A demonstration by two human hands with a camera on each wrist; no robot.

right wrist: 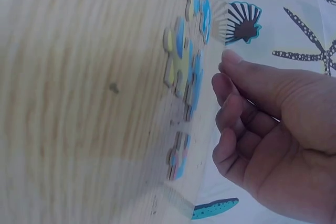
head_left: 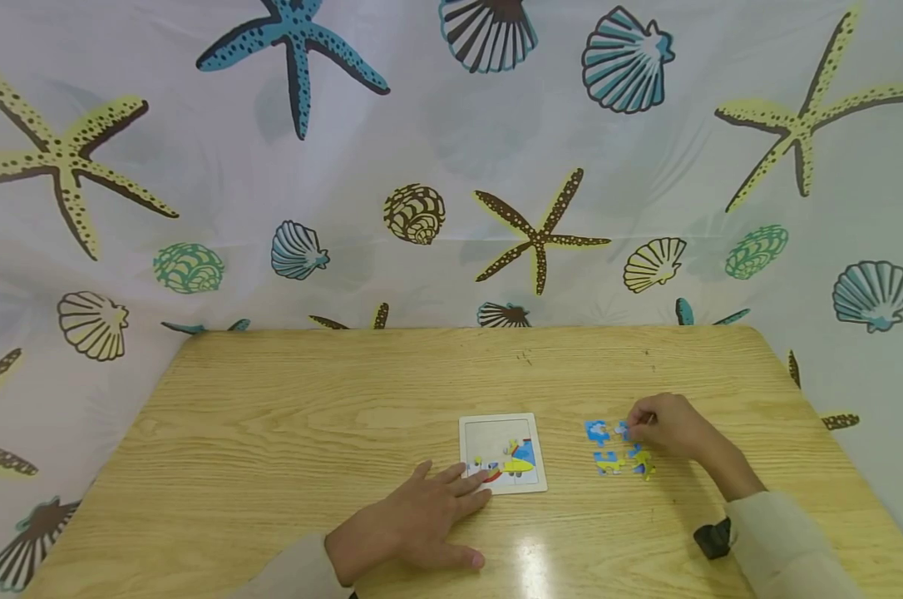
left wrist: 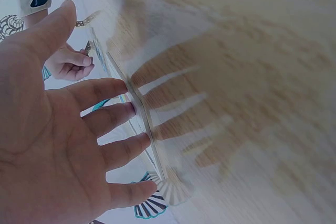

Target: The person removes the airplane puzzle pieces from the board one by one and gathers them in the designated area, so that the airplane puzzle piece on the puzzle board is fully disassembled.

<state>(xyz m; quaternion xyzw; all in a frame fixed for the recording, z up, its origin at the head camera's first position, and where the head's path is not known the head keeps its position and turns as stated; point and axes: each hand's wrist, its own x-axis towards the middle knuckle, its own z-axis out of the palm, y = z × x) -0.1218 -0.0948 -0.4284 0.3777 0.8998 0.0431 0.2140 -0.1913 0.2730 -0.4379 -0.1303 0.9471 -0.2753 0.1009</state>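
A square jigsaw tray (head_left: 502,418) with a pale rim lies on the table; fitted pieces showing part of a yellow plane (head_left: 517,467) fill its lower part. My left hand (head_left: 429,516) spreads its fingers, the fingertips resting at the tray's near-left edge (left wrist: 140,103). Over the loose pieces my right hand (head_left: 672,426) hangs with loosely bent fingers, thumb close to the index finger; the right wrist view shows nothing between them. Below that hand are several blue and yellow jigsaw pieces (head_left: 609,463). One piece (right wrist: 179,156) lies apart from the others in the right wrist view.
The wooden table (head_left: 309,399) runs back to a white cloth (head_left: 436,108) printed with starfish and shells. A black strap-like item (head_left: 713,538) sits at my right cuff.
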